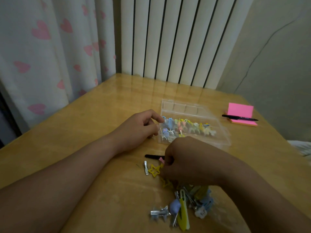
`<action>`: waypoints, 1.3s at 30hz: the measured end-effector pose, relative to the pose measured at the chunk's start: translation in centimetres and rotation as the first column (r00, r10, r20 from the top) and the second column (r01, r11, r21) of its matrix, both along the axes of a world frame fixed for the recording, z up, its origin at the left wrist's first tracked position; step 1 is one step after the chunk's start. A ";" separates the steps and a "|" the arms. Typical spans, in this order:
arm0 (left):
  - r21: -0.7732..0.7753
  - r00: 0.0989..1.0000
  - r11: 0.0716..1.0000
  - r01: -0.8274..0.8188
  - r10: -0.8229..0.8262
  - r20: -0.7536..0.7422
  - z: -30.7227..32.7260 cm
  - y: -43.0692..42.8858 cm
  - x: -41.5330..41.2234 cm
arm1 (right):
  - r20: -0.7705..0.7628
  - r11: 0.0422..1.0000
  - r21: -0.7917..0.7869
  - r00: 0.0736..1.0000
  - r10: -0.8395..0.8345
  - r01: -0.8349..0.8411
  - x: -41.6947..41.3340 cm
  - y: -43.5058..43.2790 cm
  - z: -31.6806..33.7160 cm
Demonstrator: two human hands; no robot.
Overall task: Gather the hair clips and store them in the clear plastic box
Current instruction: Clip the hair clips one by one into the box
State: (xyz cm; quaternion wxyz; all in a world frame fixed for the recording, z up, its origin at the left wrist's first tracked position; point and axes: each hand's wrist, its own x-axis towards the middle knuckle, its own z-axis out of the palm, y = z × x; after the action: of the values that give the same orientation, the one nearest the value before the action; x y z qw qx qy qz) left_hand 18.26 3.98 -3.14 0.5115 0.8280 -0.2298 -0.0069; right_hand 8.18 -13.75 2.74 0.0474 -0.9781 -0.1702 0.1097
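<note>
Nothing is legible on the clear plastic box (183, 107), sticky notes (239, 111) or pen (239, 117).

Wooden tabletop (101, 115) fills lower frame. Mid right: pink sticky pad (240, 111) w/ black pen (239, 117) lying across it. Upper left: white curtain (42, 56) w/ pink hearts. Top centre: white radiator (168, 39). Upper right: grey wall (277, 64).

Hidden under the right hand (188, 158)
What its fingers (166, 172) hold cannot be told. One end of the black clip (152, 156) and a near corner of the clear box (217, 140) are covered by it. The clips (188, 126) in the box are blurred.
</note>
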 end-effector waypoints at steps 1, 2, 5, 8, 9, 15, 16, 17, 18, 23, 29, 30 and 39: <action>0.001 1.000 1.000 0.001 -0.001 0.002 0.0 0.0 0.0 | -0.003 1.000 0.015 1.000 -0.026 0.026 0.1 0.0 -0.2; 0.003 1.000 1.000 0.002 -0.002 0.003 0.0 0.1 0.0 | -0.012 0.999 0.025 0.999 -0.048 0.048 0.2 0.1 -0.4; 0.000 1.000 1.000 0.003 -0.003 0.002 -0.1 0.1 0.1 | -0.022 0.997 0.033 0.997 -0.068 0.069 0.2 0.4 -0.5; -0.006 1.000 1.000 0.012 -0.012 -0.005 0.1 0.1 -0.1 | -0.072 0.960 0.257 0.993 -0.094 0.110 0.3 -0.4 1.2; -0.008 1.000 1.000 0.015 -0.015 -0.008 0.2 0.1 -0.2 | -0.079 0.910 0.391 0.989 -0.121 0.143 0.5 -1.0 1.9; 0.003 1.000 1.000 0.007 -0.007 -0.007 0.0 0.0 0.0 | 0.148 0.637 0.722 0.839 -0.524 0.270 4.5 -6.1 1.3; 0.002 1.000 1.000 0.005 -0.005 -0.009 -0.1 0.0 0.1 | 0.152 0.665 0.682 0.830 -0.536 0.305 5.1 -6.4 0.6; -0.001 1.000 1.000 0.004 -0.004 -0.008 -0.1 0.0 0.1 | 0.148 0.695 0.635 0.830 -0.538 0.337 5.6 -6.5 -0.1; -0.002 1.000 1.000 0.003 -0.003 -0.007 -0.2 0.0 0.1 | 0.146 0.725 0.584 0.831 -0.537 0.366 6.1 -6.5 -0.8; -0.011 1.000 1.000 0.012 -0.012 0.003 -0.3 0.0 0.2 | 0.174 0.797 0.393 0.814 -0.554 0.459 7.5 -6.4 -2.1; -0.011 1.000 1.000 0.016 -0.016 0.003 -0.2 0.0 0.2 | 0.181 0.814 0.258 0.801 -0.570 0.521 7.7 -6.6 -2.0; -0.010 1.000 1.000 0.015 -0.015 0.005 -0.2 0.0 0.1 | 0.181 0.813 0.249 0.799 -0.573 0.526 7.8 -6.7 -2.0; -0.005 1.000 1.000 0.014 -0.014 0.012 0.0 0.0 -0.1 | 0.194 0.802 0.252 0.784 -0.590 0.542 8.0 -7.1 -2.4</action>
State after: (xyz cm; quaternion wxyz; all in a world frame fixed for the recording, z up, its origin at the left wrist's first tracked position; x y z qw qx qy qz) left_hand 18.17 3.96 -3.10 0.5123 0.8250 -0.2385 -0.0050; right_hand 16.18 -20.88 0.32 0.1449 -0.9807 0.1182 -0.0564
